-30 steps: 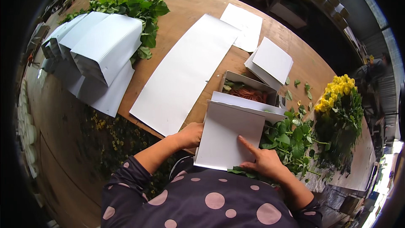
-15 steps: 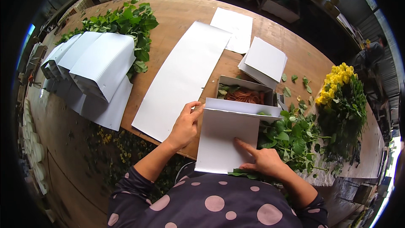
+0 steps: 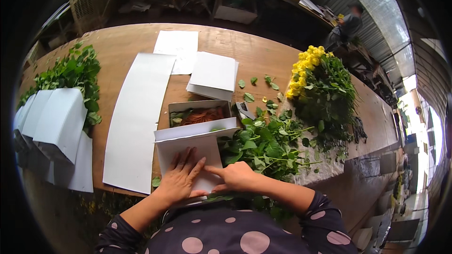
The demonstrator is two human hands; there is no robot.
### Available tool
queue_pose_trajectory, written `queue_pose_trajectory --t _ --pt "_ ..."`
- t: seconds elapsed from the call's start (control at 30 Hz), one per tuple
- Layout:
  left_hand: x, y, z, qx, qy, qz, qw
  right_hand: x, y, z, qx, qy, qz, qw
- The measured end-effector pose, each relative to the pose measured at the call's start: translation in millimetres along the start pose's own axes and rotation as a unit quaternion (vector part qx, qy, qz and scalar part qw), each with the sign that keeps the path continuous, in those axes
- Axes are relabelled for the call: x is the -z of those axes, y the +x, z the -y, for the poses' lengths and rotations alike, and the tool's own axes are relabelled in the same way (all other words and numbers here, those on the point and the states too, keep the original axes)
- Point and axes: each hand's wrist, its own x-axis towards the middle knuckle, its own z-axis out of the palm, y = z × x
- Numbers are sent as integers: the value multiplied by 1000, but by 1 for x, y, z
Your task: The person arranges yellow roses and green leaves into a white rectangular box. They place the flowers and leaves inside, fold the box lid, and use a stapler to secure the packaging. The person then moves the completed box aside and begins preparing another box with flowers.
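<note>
White card (image 3: 211,149) under left hand (image 3: 181,178), right hand (image 3: 238,176), lower corners seemingly covered

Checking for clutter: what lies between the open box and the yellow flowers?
In the head view, scattered green leaves and, beside the open box, a grey-and-black tool lie before the yellow flowers.
</note>
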Motion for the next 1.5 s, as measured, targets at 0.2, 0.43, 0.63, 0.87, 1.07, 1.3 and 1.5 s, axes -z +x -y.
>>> queue_pose_trajectory --t 0.2,0.43,0.63,0.87,1.07,1.3,1.5 --pt "-11 0 0 -13 14 -12 1000 10 -33 -4 -7 1 -33 999" --pt "-14 -11 3 -8 -28 -62 998 -86 -156 20 18 62 242 968" --pt "-21 -11 4 -11 -54 -67 996 -180 -40 58 81 -66 -339 935" --pt "-28 -6 8 -28 -57 -63 996 -235 -21 40 -162 81 -68 981" --pt "-30 -6 10 -30 -47 -44 997 -210 -11 58 -60 43 -214 974" --pt "-27 -7 14 -32 -44 -4 999 -156 -10 115 -36 12 -427 904" --pt "3 14 48 -60 -270 201 940 -119 3 132 -135 -41 -392 909"
